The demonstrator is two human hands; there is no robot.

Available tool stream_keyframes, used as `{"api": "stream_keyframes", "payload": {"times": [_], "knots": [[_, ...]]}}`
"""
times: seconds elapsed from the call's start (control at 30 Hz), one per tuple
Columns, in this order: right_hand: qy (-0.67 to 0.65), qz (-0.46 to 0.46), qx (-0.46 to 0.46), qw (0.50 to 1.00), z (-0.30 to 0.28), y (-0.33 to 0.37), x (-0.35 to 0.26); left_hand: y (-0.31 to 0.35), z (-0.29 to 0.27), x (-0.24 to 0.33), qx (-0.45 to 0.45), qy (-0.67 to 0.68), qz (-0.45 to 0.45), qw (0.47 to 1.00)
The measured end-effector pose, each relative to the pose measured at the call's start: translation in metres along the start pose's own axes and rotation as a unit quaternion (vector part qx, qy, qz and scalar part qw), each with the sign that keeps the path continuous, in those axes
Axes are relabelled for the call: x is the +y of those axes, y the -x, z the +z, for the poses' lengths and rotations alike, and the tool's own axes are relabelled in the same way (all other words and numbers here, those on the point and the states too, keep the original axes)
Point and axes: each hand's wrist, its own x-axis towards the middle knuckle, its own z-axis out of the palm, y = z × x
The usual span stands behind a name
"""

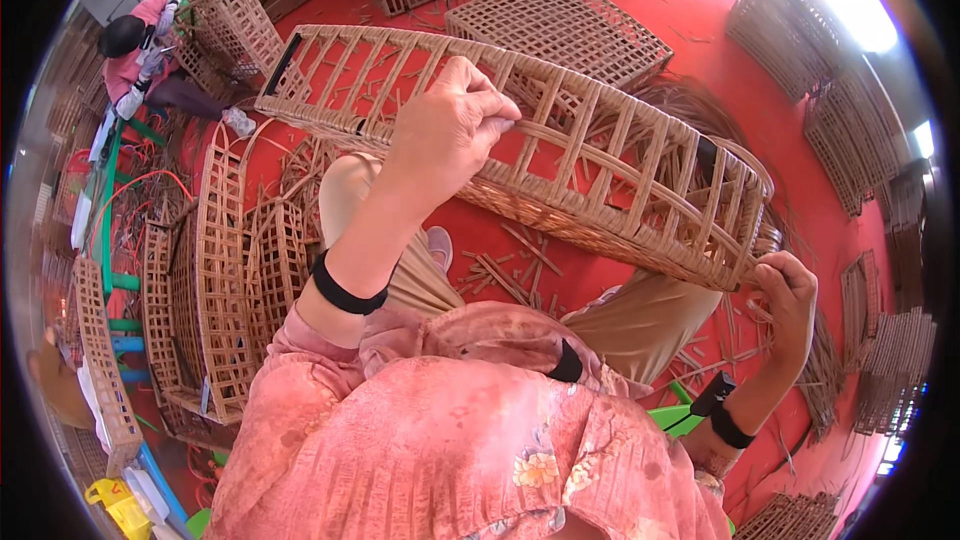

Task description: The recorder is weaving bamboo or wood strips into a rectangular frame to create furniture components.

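Observation:
A long woven rattan basket frame (590,210) lies slantwise across my lap, its open lattice side facing up. My left hand (445,125) is over the middle of its far edge, thumb and fingers pinched on a thin rattan strip (640,178). That strip runs lengthwise across the lattice bars toward the right end. My right hand (788,300) is closed at the frame's lower right corner; its fingers hide most of what they grip, apparently rattan at that corner. Dark bands show at the frame's left end and near its upper right.
Cut rattan pieces (505,280) litter the red floor (470,225). A finished lattice panel (565,25) lies beyond the frame, and more woven baskets (220,270) stand at left. Stacked lattice pieces (855,145) line the right. Another person (145,55) sits working at upper left.

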Motion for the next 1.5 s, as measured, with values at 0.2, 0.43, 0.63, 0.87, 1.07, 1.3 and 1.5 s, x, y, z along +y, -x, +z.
{"api": "stream_keyframes", "payload": {"times": [0.2, 0.43, 0.63, 0.87, 1.07, 1.3, 1.5], "knots": [[0.027, -0.053, -0.01, 0.998, 0.003, -0.005, 0.002, 0.0, -0.014, -0.016, -0.015, 0.026, -0.045, 0.999], [0.042, -0.011, 0.016, 0.999, 0.006, -0.001, 0.002, -0.014, -0.028, -0.013, -0.142, 0.118, -0.141, 0.973], [0.05, -0.056, 0.028, 0.997, -0.01, 0.002, 0.016, -0.012, -0.026, -0.02, -0.133, 0.142, -0.128, 0.973], [0.039, -0.039, 0.037, 0.998, -0.004, 0.005, 0.006, -0.01, -0.023, 0.005, -0.005, -0.004, 0.051, 0.999], [0.037, -0.051, 0.05, 0.997, -0.006, 0.006, 0.014, -0.034, -0.014, -0.012, -0.144, -0.016, 0.108, 0.984], [0.193, -0.135, 0.098, 0.967, 0.028, 0.011, -0.022, -0.047, -0.038, -0.034, -0.242, 0.201, -0.071, 0.947], [0.145, -0.319, 0.182, 0.919, 0.115, 0.023, -0.108, -0.038, -0.089, -0.051, -0.077, 0.181, -0.009, 0.98]]}}
